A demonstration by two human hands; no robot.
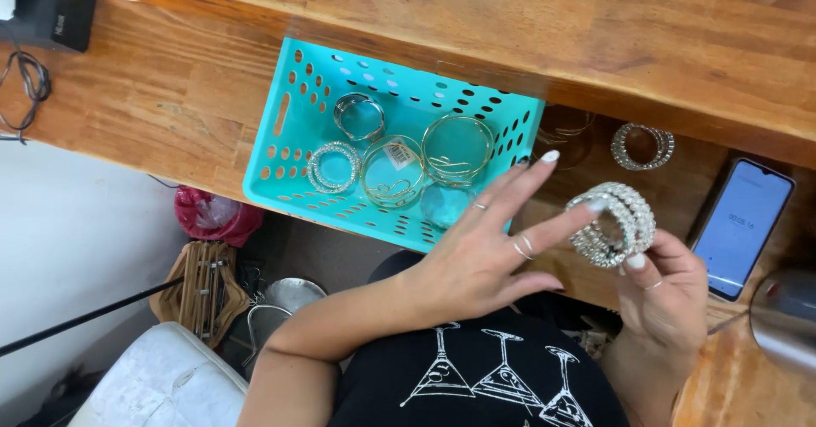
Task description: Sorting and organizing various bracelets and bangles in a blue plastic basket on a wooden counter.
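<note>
Centrally: right hand fingers pinch rhinestone coil bracelet at lower rim; left hand fingers spread, fingertip touching coil. Likely light, springy, snag-prone; grip band edges.

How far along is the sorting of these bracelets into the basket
Several bangles already lie in the turquoise basket. The right hand holds a rhinestone bracelet, the left hand touching it. One sparkly bracelet lies on the wooden table outside the basket.
</note>
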